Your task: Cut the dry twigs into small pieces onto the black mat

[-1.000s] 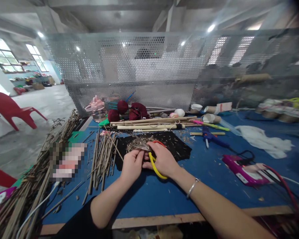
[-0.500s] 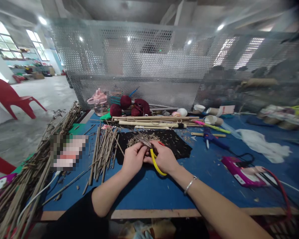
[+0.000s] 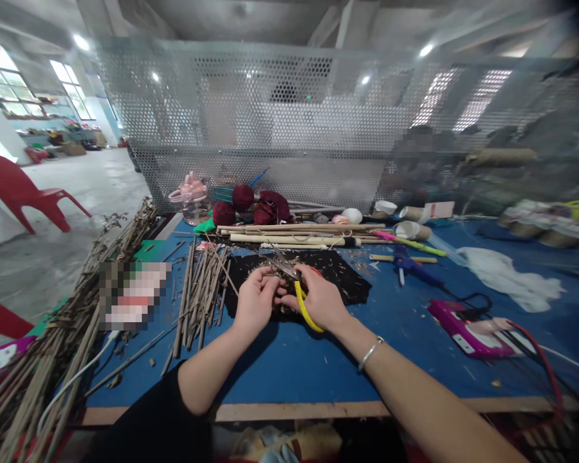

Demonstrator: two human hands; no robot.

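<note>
Over a black cloth (image 3: 352, 278) strewn with small plant clippings, both hands are close together. My right hand (image 3: 322, 301) is closed around scissors (image 3: 307, 308) with yellow and red handles, their blades pointing up and left. Beside it on the left, my left hand (image 3: 257, 301) has curled fingers over the clippings; what it holds, if anything, is too small to name. Cut brown stems (image 3: 189, 302) lie left of the cloth.
A large bundle of dried stalks (image 3: 60, 347) lines the left edge. Behind the cloth are long sticks (image 3: 294, 238) and dark red balls (image 3: 223, 213). To the right are a blue glue gun (image 3: 417, 273), a magenta power strip (image 3: 463, 331) and a white plastic bag (image 3: 511, 276).
My hands have moved slightly apart, and the fingers of my left hand have loosened a little. The scissors have shifted slightly to the right with my right hand.
</note>
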